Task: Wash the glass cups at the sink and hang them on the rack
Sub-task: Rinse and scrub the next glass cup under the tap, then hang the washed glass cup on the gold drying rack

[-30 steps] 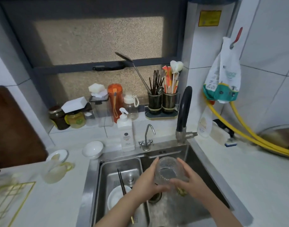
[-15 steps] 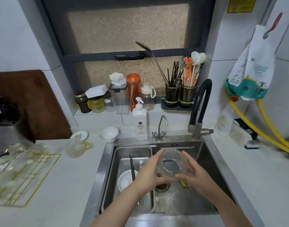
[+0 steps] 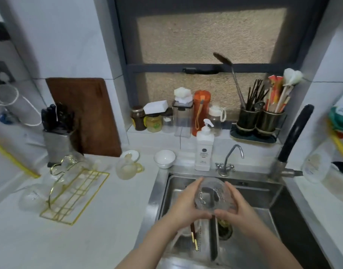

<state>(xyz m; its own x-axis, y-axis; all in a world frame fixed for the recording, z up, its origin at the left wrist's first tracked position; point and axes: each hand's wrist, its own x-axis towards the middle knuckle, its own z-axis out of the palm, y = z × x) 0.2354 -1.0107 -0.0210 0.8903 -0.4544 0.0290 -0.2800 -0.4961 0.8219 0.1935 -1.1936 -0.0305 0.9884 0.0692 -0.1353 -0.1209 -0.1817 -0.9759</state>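
Held over the sink (image 3: 254, 193), above the divider between its two basins: one glass cup (image 3: 212, 196), tilted with its mouth toward the camera. Cupped from the left by the left hand (image 3: 188, 204), fingers curled round the cup's left wall and thumb under its lower edge. Cupped from the right by the right hand (image 3: 237, 206), fingers curved round the right wall and thumb meeting the lower rim just beside the left thumb. Cup thus sitting between the two palms, gripped on both sides, clear of the basin floor.

Below the hands, in the left basin: a white dish (image 3: 183, 231), mostly hidden by the left forearm, with dark chopsticks (image 3: 194, 235) lying across it. In the right basin: a drain strainer (image 3: 225, 228) holding some yellowish scraps.

On the worktop (image 3: 100, 230), left of the sink: a gold wire rack (image 3: 73, 197) near the left edge, with clear glass cups (image 3: 33, 197) lying blurred against its left side and back end. Between rack and sink, toward the back edge: a small glass pitcher (image 3: 128, 168), a white saucer (image 3: 130, 155) and a white bowl (image 3: 164, 158).

At the back rim of the sink: a white pump bottle (image 3: 204, 148), a small chrome tap (image 3: 228, 162) and, at the right corner, a tall black faucet (image 3: 292, 140).
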